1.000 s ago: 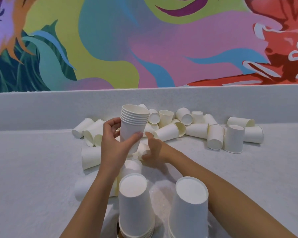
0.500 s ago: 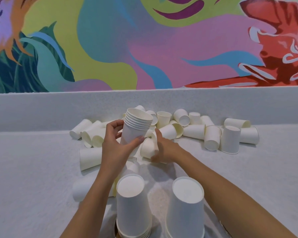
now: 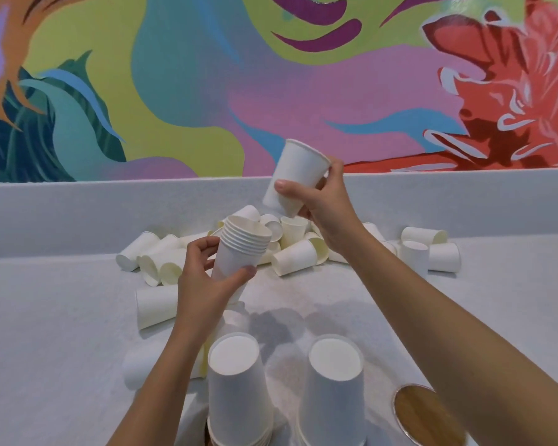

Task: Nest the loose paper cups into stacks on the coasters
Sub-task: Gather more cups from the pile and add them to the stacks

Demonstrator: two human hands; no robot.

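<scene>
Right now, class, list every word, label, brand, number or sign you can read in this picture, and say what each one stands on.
There are none to read.
The single cup in the right hand: plain white, no print.
The nested stack in the left hand: plain white.
The loose cups on the table: no markings visible.
The wooden coaster: bare wood grain.
The wall mural: painted shapes only, no lettering.

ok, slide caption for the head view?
Left hand holds nested stack; right hand lifts single cup above it.
</scene>
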